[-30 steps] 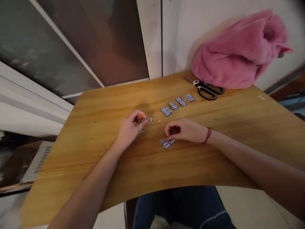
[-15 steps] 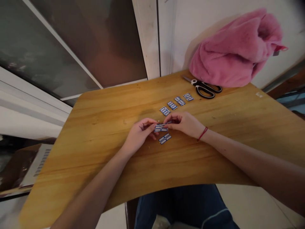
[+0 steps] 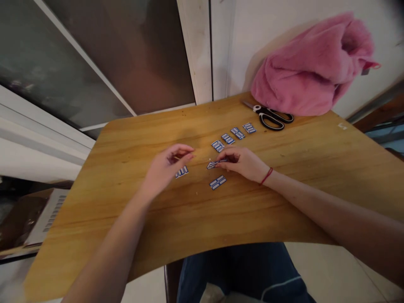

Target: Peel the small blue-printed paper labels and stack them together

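Observation:
My right hand [image 3: 244, 163] pinches a small stack of blue-and-white label sheets [image 3: 212, 164] between thumb and fingers, just above the table. To its left, my left hand [image 3: 167, 166] is slightly blurred, with a gap between thumb and forefinger and nothing visible between their tips. A small label sheet [image 3: 182, 171] shows below the left thumb, partly covered by that hand; it seems to lie on the table. Nearer me, one label sheet with four-part blue frames [image 3: 217, 182] lies flat.
Several blue-and-white label pieces [image 3: 227, 139] form a slanting row beyond my right hand. Black-handled scissors [image 3: 273, 118] lie at the back, beside a pink plush bundle [image 3: 309, 67]. The wooden table [image 3: 126, 210] meets a wall and a glazed door behind.
My left hand has moved left, away from the label sheets in my right hand. A label sheet now shows beneath the left thumb. My right hand has stayed nearly in place.

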### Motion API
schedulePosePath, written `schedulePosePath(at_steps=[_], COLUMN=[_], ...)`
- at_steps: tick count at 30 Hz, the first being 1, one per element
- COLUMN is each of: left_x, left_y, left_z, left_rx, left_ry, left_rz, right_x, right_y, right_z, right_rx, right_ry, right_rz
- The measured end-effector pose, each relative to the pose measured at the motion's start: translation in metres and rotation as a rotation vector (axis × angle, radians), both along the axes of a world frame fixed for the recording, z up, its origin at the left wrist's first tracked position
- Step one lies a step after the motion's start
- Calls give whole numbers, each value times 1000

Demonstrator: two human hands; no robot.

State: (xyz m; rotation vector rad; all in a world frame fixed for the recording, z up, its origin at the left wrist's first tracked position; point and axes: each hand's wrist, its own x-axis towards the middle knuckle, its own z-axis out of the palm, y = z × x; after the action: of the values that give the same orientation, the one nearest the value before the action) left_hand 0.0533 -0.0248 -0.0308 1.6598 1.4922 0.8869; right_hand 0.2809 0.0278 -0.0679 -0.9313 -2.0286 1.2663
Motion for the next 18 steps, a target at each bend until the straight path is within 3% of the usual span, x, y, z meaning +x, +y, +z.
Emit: schedulePosePath(at_steps=[3,6,11,14,18], left_x=[-25,-37,-31,-22,-6], left_y=[6,9,6,2,-5], left_z=[-1,-9,-9,2,10], left_rx=[-33,-87,-178,-193,-232], left_ry=[297,407,334,243,38], left_rz=[7,-67,-117,-90,-184], right_x=[10,16,10,6,6], right_y=[7,7,-6,-9,-10], right_z=[10,17,17,17,21], right_rx=[8,31,178,203,204], right_ry=[-99,-193,-244,-305,-358], right_rz=[233,437,490,481,453])
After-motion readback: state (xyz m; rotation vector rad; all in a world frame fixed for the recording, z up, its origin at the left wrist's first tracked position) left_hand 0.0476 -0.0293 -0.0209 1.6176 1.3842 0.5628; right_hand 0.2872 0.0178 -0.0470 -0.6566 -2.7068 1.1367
